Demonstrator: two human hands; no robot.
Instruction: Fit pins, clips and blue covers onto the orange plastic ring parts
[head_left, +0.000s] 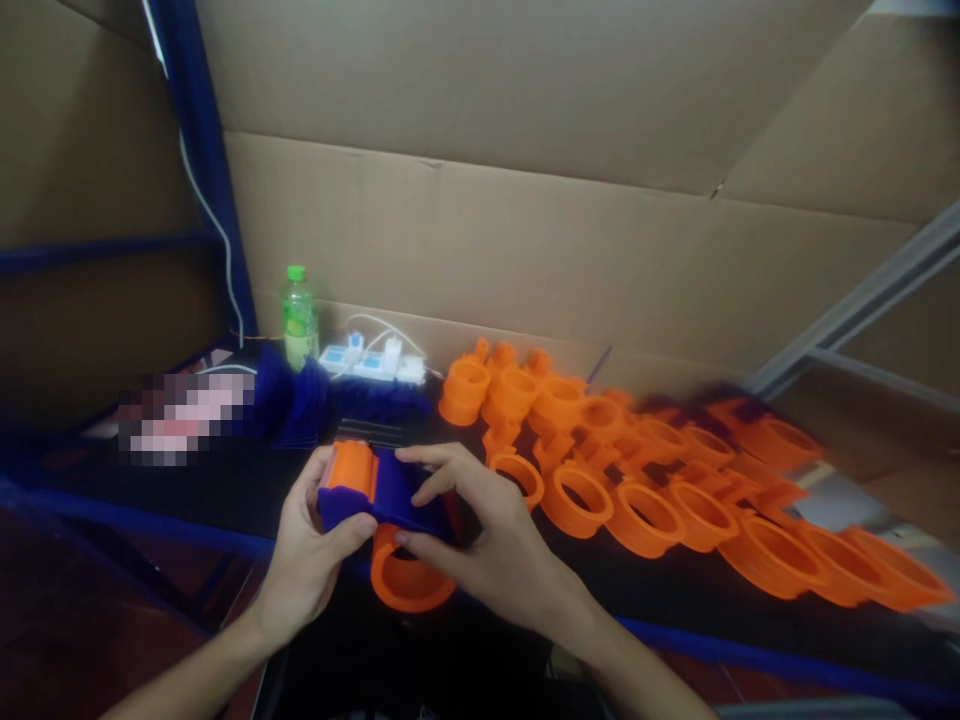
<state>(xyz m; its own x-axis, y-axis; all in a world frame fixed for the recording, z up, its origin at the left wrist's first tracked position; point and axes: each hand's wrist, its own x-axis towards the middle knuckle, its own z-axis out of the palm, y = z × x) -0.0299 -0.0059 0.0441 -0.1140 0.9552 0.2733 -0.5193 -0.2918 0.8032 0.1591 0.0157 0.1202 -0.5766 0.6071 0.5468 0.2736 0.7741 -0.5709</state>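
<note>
Both my hands hold one assembly over the near edge of a dark table (pixel 225 490). It is a blue plastic part (pixel 397 495) joined to an orange ring part (pixel 405 580) that hangs below, with an orange block (pixel 351 468) on top at the left. My left hand (pixel 311 550) grips the left end, thumb across the blue front. My right hand (pixel 480 535) clamps the right side, fingers curled over the top and thumb underneath.
Several loose orange ring parts (pixel 645 480) cover the table from the middle to the right. Blue ribbed parts (pixel 315 405) lie at the back left, beside a green bottle (pixel 298 318) and a white power strip (pixel 371 362). Cardboard walls (pixel 525 230) stand behind.
</note>
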